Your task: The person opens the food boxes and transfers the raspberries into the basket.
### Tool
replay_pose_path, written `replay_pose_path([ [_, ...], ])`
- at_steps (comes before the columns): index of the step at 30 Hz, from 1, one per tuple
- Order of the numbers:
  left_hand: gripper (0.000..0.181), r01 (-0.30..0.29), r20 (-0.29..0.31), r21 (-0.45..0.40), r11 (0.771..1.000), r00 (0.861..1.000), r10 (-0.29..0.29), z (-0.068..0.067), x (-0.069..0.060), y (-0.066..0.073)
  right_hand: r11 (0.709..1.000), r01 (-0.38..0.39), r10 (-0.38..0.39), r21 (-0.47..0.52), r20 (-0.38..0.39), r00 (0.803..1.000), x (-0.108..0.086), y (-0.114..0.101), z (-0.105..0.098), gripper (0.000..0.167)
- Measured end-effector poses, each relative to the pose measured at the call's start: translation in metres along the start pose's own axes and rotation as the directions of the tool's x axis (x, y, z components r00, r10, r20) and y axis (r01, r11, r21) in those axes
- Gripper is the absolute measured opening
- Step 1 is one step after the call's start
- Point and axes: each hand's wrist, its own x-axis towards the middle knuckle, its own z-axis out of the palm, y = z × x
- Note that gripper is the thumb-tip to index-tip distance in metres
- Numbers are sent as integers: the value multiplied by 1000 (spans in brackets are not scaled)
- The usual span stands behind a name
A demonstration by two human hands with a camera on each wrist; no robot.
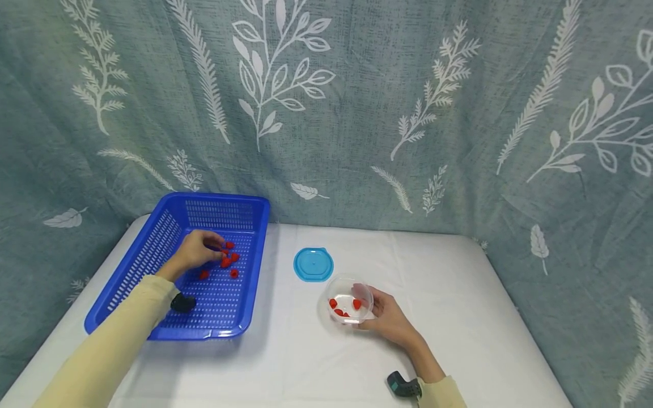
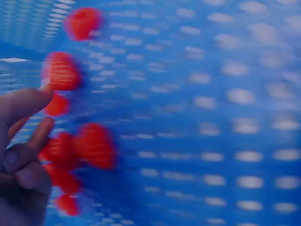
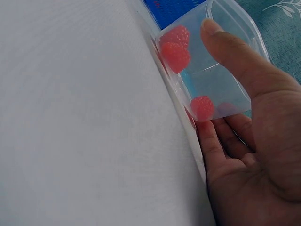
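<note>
My left hand [image 1: 196,249] is inside a blue plastic basket [image 1: 257,272], reaching over several red raspberries [image 1: 226,262] on its floor. In the left wrist view, its thumb and finger stand apart beside a small raspberry [image 2: 57,104]; blur hides whether they touch it. My right hand [image 1: 388,317] grips a clear plastic container [image 1: 334,283] from its right side. In the right wrist view, the thumb lies along the container's wall and the other fingers are at its far side, partly hidden. Several raspberries [image 3: 175,56] lie in the container.
A light blue lid [image 1: 313,264] lies flat on the white tablecloth [image 1: 285,351], between the basket and the container and a little behind the latter. Behind the table hangs a green leaf-patterned curtain [image 1: 352,187]. The basket's raised walls surround my left hand.
</note>
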Motion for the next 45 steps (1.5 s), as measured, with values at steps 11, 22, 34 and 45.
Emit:
replay_pose_path([
  [11, 33, -248, -233, -233, 940, 953, 194, -22, 1, 50, 1000, 7, -7, -12, -2, 1000, 0, 0, -5, 89],
  [22, 22, -395, -98, -440, 807, 914, 393, 1, -16, 141, 1000, 17, -17, 7, -5, 1000, -2, -1, -8, 90],
  [34, 22, -443, 434, -371, 816, 694, 574, 81, 1, 200, 999, 40, -40, 16, 4, 999, -2, 0, -6, 86],
  [45, 26, -454, 652, -225, 862, 588, 479, 139, 32, 186, 998, 51, -52, 31, 34, 998, 0, 1, 0, 85],
])
